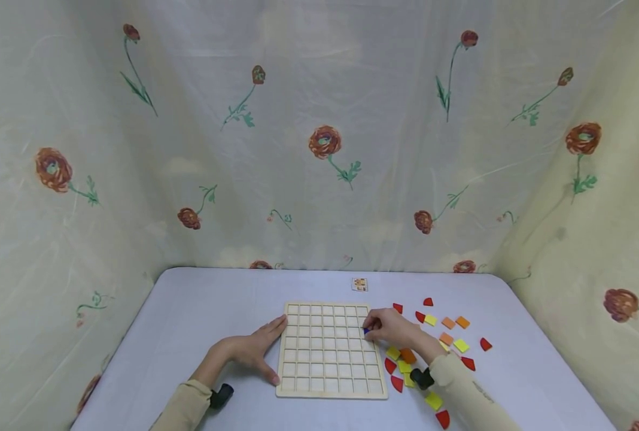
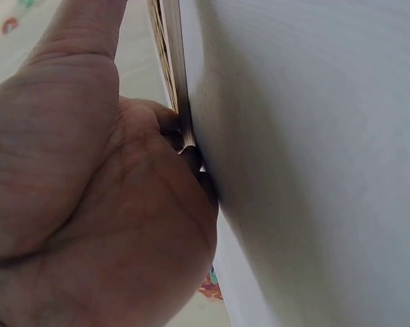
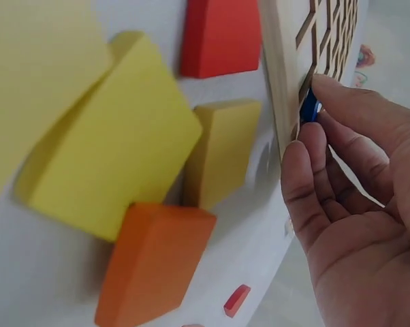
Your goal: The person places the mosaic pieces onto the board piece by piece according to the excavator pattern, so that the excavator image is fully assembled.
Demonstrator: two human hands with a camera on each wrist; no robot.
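A square wooden grid board (image 1: 330, 394) lies on the table, its shallow cells pale and divided by thin strips. My right hand (image 1: 393, 328) is over the board's right edge and pinches a small blue piece (image 3: 310, 107) between thumb and fingertips, at a cell in the right-hand column. Most of that piece is hidden by the fingers. With fingers extended and thumb spread, my left hand (image 1: 250, 350) rests against the board's left edge. In the left wrist view, the fingertips of the left hand (image 2: 137, 204) touch the board's side.
Loose pieces lie right of the board: several red quarter-rounds (image 1: 397, 384), yellow squares (image 1: 434, 400) and orange squares (image 1: 462, 322). Some sit under the right forearm. A small printed card (image 1: 359, 284) lies behind the board. Flowered curtains (image 1: 298, 197) surround the white table (image 1: 217, 299).
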